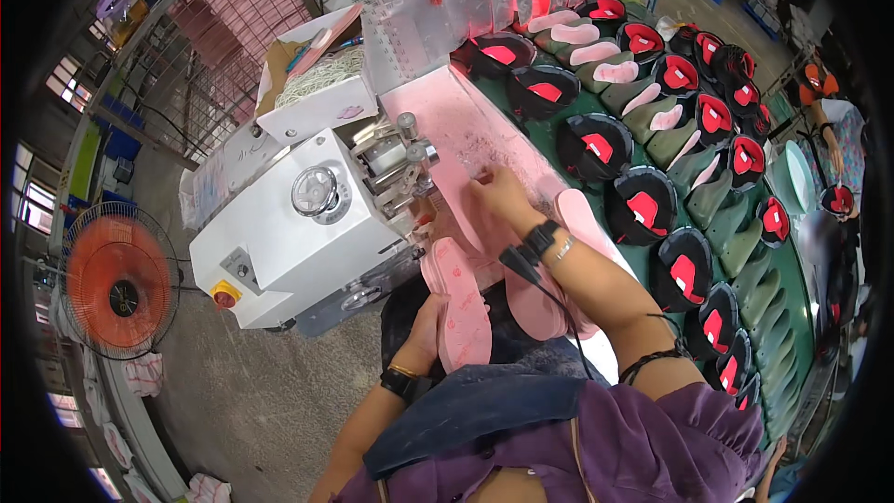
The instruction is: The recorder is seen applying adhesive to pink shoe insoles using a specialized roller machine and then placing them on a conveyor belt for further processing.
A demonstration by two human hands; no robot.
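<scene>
My left hand (426, 328) is closed round the edge of a small stack of pink insoles (463, 317), held below the machine head; red marks show on the top one. With bent fingers my right hand (503, 194) grips the edge of a single pink insole (456, 191). That insole's upper end lies against the metal rollers (421, 151) of a white bench machine (275, 214). More pink insoles (533, 303) lie under my right forearm, and others (579, 214) rest just right of it.
Pink dust covers the worktable (466, 116). A white box (321, 93) of string stands behind the machine. Black-and-red shoe uppers (596, 147) and pink insoles fill the green conveyor (559, 121) at right. An orange fan (121, 293) stands left. Another person's arm (829, 140) shows far right.
</scene>
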